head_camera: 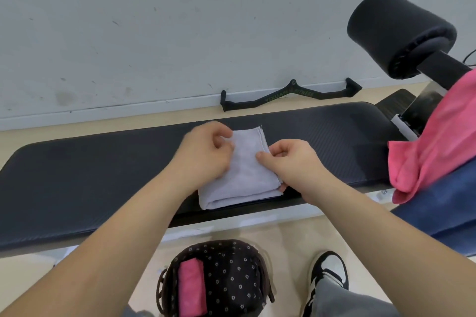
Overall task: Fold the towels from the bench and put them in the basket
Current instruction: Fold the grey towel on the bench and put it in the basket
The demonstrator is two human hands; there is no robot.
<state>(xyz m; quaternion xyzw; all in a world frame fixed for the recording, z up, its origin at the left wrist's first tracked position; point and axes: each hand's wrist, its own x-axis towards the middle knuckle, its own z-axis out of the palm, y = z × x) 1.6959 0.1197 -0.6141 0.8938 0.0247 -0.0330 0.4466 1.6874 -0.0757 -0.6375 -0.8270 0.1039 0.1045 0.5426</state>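
Note:
A pale lilac towel [244,170], folded into a narrow rectangle, lies on the black padded bench [103,175]. My left hand [203,154] pinches its left edge near the far end. My right hand [291,159] pinches the right edge, thumb on top of the cloth. On the floor below stands the dark flower-lined basket [231,278], and a folded pink towel [192,288] lies inside it. At the right end of the bench a pink towel [438,141] hangs over a blue towel [443,208].
A black foam roller pad [399,33] sticks up at the bench's right end. A black cable-machine handle [291,95] lies on the floor against the wall. My shoe [327,273] stands right of the basket.

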